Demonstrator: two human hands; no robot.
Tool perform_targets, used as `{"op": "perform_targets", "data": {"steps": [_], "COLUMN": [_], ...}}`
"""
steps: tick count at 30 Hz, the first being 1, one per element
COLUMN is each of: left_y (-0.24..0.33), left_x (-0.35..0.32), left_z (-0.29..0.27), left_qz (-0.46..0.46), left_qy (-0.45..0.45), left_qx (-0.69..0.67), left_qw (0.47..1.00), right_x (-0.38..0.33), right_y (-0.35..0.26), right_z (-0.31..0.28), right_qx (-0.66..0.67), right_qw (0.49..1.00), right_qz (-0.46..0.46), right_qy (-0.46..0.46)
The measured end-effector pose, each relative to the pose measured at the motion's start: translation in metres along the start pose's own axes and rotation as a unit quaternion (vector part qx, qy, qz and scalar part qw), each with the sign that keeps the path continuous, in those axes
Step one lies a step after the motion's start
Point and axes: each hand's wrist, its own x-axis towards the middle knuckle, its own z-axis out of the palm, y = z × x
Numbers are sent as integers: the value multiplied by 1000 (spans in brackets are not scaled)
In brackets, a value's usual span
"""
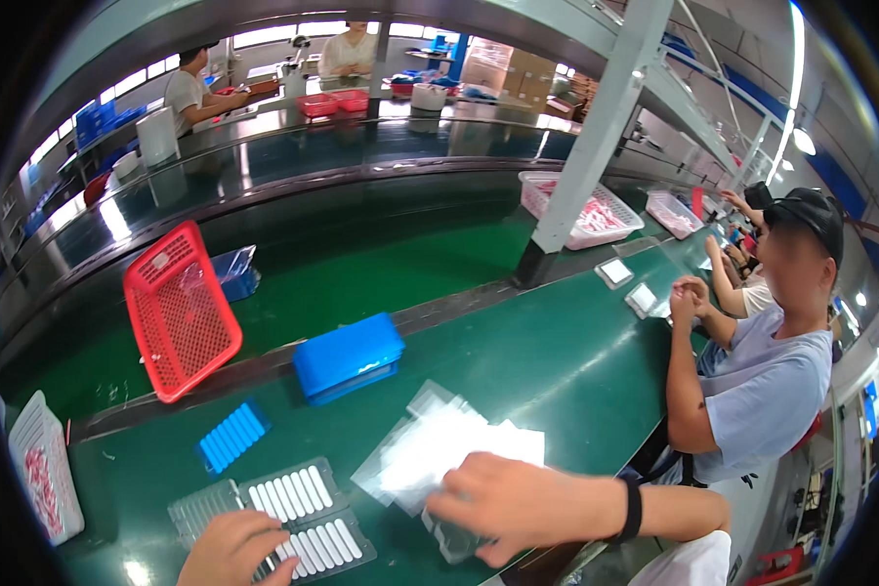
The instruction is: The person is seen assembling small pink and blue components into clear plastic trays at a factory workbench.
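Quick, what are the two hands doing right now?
Left hand: fingers curled, resting on the grey tray of white strips; a real grip cannot be told.
Right hand: pressed flat on the pile of clear plastic bags, fingertips on one.

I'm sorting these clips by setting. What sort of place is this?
Probably a factory assembly line: a long green work table, a red plastic mesh basket, grey trays of small white parts, and seated co-workers alongside.
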Motion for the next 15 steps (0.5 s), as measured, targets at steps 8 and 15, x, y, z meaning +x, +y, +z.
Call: {"op": "perform_targets", "data": {"steps": [8,15], "left_y": [7,8], "left_x": [-10,-12], "left_z": [-3,1], "left_qz": [-50,-44], "left_qy": [-17,-6], "left_qx": [-15,-30], "left_qw": [998,999], "right_x": [-98,-102], "right_y": [187,209], "right_z": [-40,-32], "right_qx": [-106,-212], "right_qw": [950,899], "right_qz": [295,381], "right_qy": [7,34]}}
